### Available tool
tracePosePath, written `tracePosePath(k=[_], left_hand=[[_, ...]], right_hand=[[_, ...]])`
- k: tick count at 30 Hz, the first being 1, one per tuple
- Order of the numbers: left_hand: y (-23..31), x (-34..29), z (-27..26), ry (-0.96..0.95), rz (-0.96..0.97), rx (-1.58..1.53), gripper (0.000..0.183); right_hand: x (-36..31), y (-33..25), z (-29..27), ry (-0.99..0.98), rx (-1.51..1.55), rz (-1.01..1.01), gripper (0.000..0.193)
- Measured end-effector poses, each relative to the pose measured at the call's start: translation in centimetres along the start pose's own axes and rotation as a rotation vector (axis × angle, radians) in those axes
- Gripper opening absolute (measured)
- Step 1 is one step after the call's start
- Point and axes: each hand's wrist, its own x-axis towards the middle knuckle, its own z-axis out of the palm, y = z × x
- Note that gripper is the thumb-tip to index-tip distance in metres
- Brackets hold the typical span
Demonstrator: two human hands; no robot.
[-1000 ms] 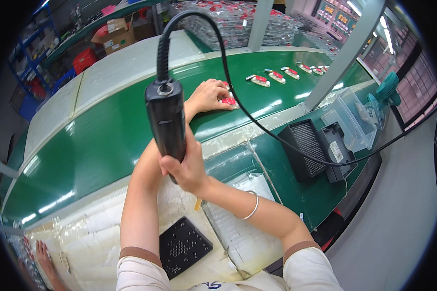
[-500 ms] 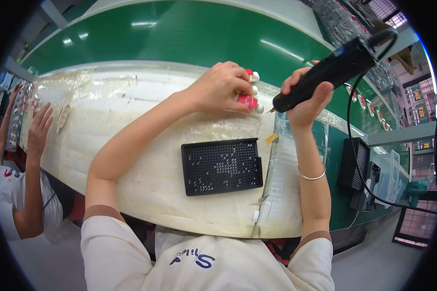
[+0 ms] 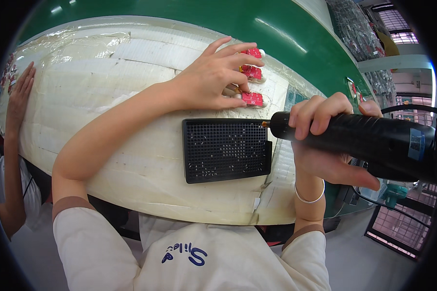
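My left hand [image 3: 210,77] has its thumb and index finger closed on the left end of the nearest small red-and-white part [image 3: 252,99], which lies on the covered worktop. Its other fingers reach over toward two similar parts, a middle red part [image 3: 252,72] and a far red part [image 3: 252,52]. My right hand [image 3: 320,131] is wrapped round a black electric screwdriver [image 3: 374,143], held almost level. The copper-coloured screwdriver bit [image 3: 265,124] points left at the upper right corner of a black perforated tray [image 3: 199,175]. Small silvery screws [image 3: 234,150] are scattered over that tray.
A co-worker's hand [image 3: 20,94] rests on the worktop at the far left. Beyond the pale worktop covering [image 3: 131,87] runs a green surface [image 3: 204,17]. More red-and-white parts [image 3: 353,87] lie on the right. The screwdriver's cable [image 3: 412,107] trails off rightward.
My right hand has brought the screwdriver from beside the red parts down to the tray's corner and levelled it. My left hand stays at the nearest part, its other fingers now spread. The view has shifted.
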Motion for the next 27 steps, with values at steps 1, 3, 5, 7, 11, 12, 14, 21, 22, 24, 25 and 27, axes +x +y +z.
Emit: tracePosePath(k=[1,3,5,7,11,12,14,21,22,24,25,27], left_hand=[[0.1,0.0,-0.1,-0.024,0.031,-0.013,0.022],[0.3,0.2,-0.5,-0.037,0.041,-0.016,0.021],[0.7,0.4,-0.4,-0.045,0.064,-0.028,0.021],[0.7,0.5,-0.2,0.007,0.051,-0.031,0.020],[0.6,0.2,-0.2,-0.029,0.070,-0.071,0.019],[0.6,0.1,-0.2,-0.044,0.080,-0.070,0.019],[0.6,0.3,-0.3,-0.055,0.097,-0.073,0.019],[0.3,0.5,-0.2,-0.065,0.124,-0.114,0.017],[0.3,0.5,-0.2,-0.068,0.132,-0.108,0.017],[0.3,0.5,-0.1,-0.064,0.127,-0.097,0.017],[0.4,0.4,-0.1,-0.060,0.118,-0.082,0.017],[0.4,0.2,-0.1,-0.060,0.109,-0.075,0.017]], right_hand=[[-0.1,0.2,0.0,0.001,0.000,0.006,0.094],[-0.2,0.5,0.0,0.006,0.015,0.043,0.093],[-0.1,0.4,0.0,-0.001,0.006,0.044,0.093],[-0.2,0.6,0.0,-0.005,0.009,0.049,0.093],[-0.6,1.4,-0.1,0.024,0.008,0.072,0.092],[-0.6,1.4,-0.1,0.026,0.017,0.065,0.092],[-0.6,1.2,0.0,0.018,0.012,0.069,0.092],[-0.6,1.0,0.0,0.004,-0.010,0.061,0.093],[-0.6,0.9,0.0,0.005,-0.010,0.062,0.093],[-0.3,0.5,-0.2,-0.045,-0.029,0.064,0.097],[-0.1,0.2,0.0,-0.046,-0.025,0.067,0.097],[0.5,-0.5,0.4,-0.089,0.001,0.027,0.100]])
